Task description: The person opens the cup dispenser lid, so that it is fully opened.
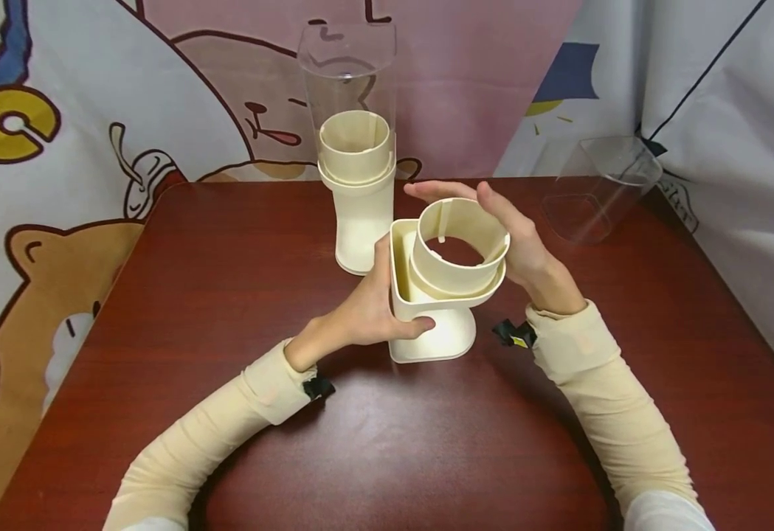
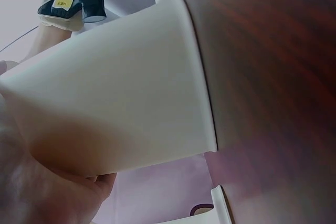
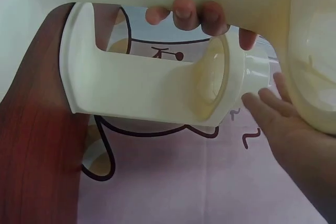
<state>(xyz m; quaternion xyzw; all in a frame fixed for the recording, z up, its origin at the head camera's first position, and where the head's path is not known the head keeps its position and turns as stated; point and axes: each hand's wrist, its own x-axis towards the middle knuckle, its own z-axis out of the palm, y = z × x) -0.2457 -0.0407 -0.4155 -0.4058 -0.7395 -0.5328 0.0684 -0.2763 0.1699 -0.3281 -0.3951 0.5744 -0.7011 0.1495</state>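
A cream plastic stand (image 1: 440,335) with a flat back, a flared foot and a wide upper holder stands in front of me. A round cream collar (image 1: 456,274), open through its middle, sits slightly tilted in that holder. My left hand (image 1: 367,310) grips the stand's flat back, thumb across the front; its fingertips (image 3: 185,14) show past the edge in the right wrist view. The stand's panel (image 2: 121,87) fills much of the left wrist view. My right hand (image 1: 526,254) is at the collar's right side with fingers extended, the palm partly hidden behind the rim.
Behind the left hand stands a second cream stand (image 1: 363,221) with its own collar (image 1: 355,166) and a tall clear container (image 1: 347,81) on top. Another clear container (image 1: 599,188) sits at the table's back right, near the white curtain (image 1: 725,147).
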